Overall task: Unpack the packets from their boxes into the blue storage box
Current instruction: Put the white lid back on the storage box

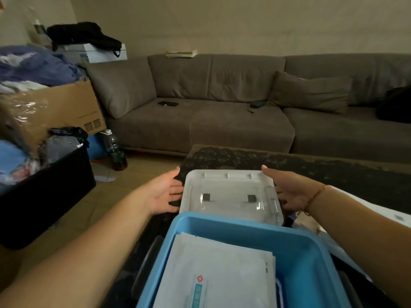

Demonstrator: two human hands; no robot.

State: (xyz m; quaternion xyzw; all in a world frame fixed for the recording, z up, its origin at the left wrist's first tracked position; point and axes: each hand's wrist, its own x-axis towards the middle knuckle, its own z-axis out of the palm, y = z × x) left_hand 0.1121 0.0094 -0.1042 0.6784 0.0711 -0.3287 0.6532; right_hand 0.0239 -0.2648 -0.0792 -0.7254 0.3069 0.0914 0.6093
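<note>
You had a light blue storage box holding white packets (the top one carried a small red mark and a teal strip). Its lid was white-rimmed with a clear centre and two dark grey squares. The sofa was plain grey-brown, the rug dark with a mottled pattern. Your right wrist wore a thin orange-red cord. The bin was black, the carton brown.

blue storage box cropped below, packets' print blurred
</note>
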